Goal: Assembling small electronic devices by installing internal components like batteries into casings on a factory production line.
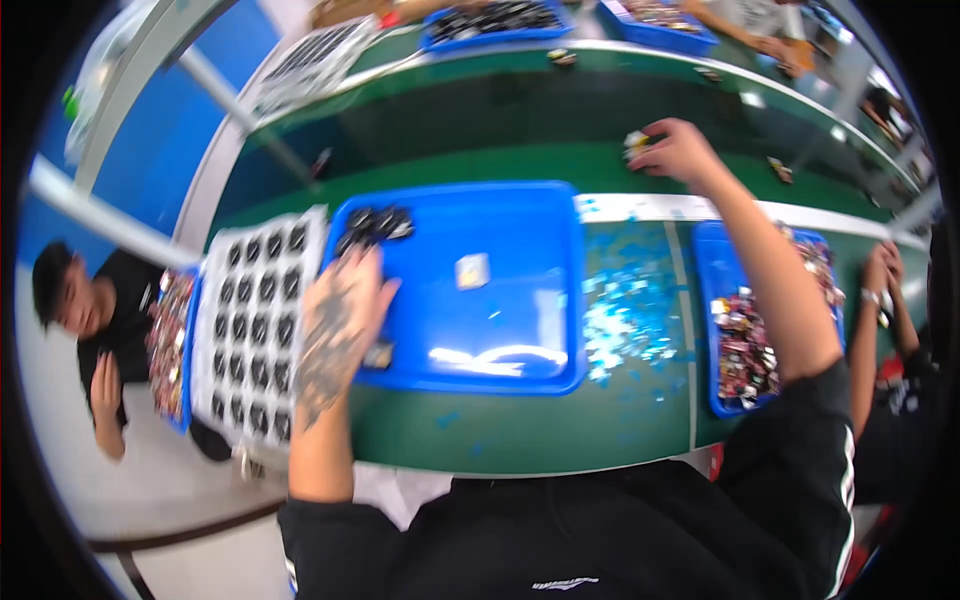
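Note:
A blue tray [480,345] lies in front of me. Over its left rim reaches my left hand [345,300], thumb apart from the fingers and fingertips at a cluster of small black parts [378,223] in the tray's far left corner. Whether it touches them is blurred. A small pale square piece [472,271] lies mid-tray, and another small part [378,354] sits beside my left wrist. Stretched far right over the green conveyor, my right hand [680,155] pinches a small white, yellow and black part [637,146] at its fingertips.
Left of the tray, a white sheet tray [228,295] holds rows of round black parts. Blue flakes [630,310] are scattered on the table to the right, before a blue bin [712,340] of small pieces. Small parts [780,170] lie on the conveyor. Other people work around.

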{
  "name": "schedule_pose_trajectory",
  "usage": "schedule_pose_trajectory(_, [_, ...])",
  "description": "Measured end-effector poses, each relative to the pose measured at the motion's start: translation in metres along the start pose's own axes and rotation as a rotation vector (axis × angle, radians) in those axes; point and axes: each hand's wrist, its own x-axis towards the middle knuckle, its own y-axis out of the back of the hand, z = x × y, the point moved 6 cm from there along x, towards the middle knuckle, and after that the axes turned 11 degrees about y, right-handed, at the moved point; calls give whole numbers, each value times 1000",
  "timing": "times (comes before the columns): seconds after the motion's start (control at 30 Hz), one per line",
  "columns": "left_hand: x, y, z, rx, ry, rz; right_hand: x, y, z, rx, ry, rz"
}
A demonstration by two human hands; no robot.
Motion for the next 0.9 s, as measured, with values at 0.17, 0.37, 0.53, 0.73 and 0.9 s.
schedule_pose_trajectory(0.17, [-23,-3,-13,-124,47,-335,10,4,3,-475,110,14])
schedule_pose_trajectory(0.37, [10,-11,4,-78,26,-415,-40,74,-16,-439,130,42])
schedule_pose_trajectory(0.53, [18,-11,20,-218,58,-297,-127,75,-42,-548,325,-210])
schedule_pose_trajectory(0.73, [34,-8,98,-1882,347,-873,-212,67,-38,-542,254,-327])
schedule_pose_trajectory(0.9, [31,-6,168,-2334,451,-1255,-242,53,-48,-454,370,-263])
